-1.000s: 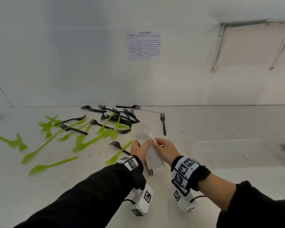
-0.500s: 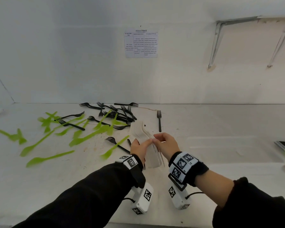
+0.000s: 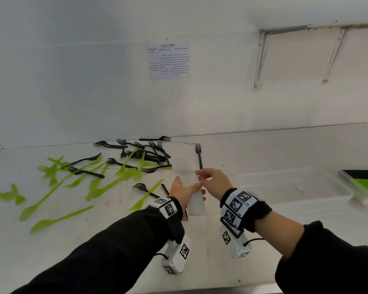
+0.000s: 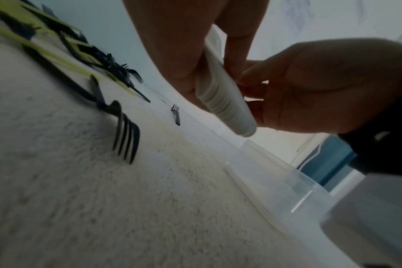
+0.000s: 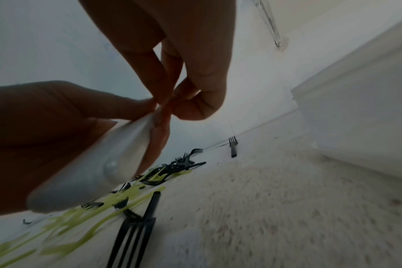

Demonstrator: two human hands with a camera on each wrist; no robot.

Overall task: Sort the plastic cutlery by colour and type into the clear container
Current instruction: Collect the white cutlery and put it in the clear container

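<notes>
My left hand (image 3: 189, 190) grips a stack of white plastic cutlery (image 3: 191, 187) above the counter, near the front middle. My right hand (image 3: 201, 177) pinches the right edge of that stack with thumb and fingertips. The left wrist view has the stacked white handles (image 4: 220, 94) between my left fingers (image 4: 172, 45) and my right hand (image 4: 321, 85). In the right wrist view my right fingertips (image 5: 170, 103) pinch the white stack (image 5: 99, 163). The clear container (image 3: 289, 187) sits to the right of my hands. Black forks (image 3: 149, 151) and green cutlery (image 3: 106, 187) lie scattered on the left.
A single black fork (image 3: 199, 154) lies behind my hands, and another black fork (image 4: 126, 130) lies right under my left wrist. At the far right edge stands a second container with green cutlery (image 3: 365, 185). The wall runs close behind the counter.
Both hands have stayed on the white stack in roughly the same spot. The stack's fanned top is now blurred. The head view has shifted slightly.
</notes>
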